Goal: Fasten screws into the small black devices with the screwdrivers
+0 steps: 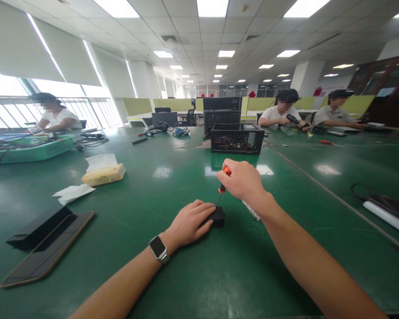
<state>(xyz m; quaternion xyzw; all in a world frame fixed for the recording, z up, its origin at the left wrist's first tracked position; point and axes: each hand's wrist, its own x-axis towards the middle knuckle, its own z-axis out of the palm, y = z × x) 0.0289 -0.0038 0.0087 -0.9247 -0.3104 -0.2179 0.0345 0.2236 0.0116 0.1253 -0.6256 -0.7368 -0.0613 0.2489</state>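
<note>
A small black box-shaped part (pixel 218 218) lies on the green table, and my left hand (pixel 189 221) rests around its left side, fingers closed on it. My right hand (pixel 242 178) grips the orange-and-black handle of a screwdriver (pixel 222 188) from above. The screwdriver's thin shaft slants down to the top of the black part, close to my left fingertips. Where exactly its tip sits is too small to tell. A narrow pale strip (pixel 252 210) lies under my right wrist, partly hidden by it.
A black metal computer case (pixel 237 139) stands ahead. On the left are a tissue pack (pixel 103 174), a tablet (pixel 49 248) beside a dark folded cover (pixel 41 226), and a green basket (pixel 29 153). Another screwdriver (pixel 330 143) lies far right. Several people sit around the tables.
</note>
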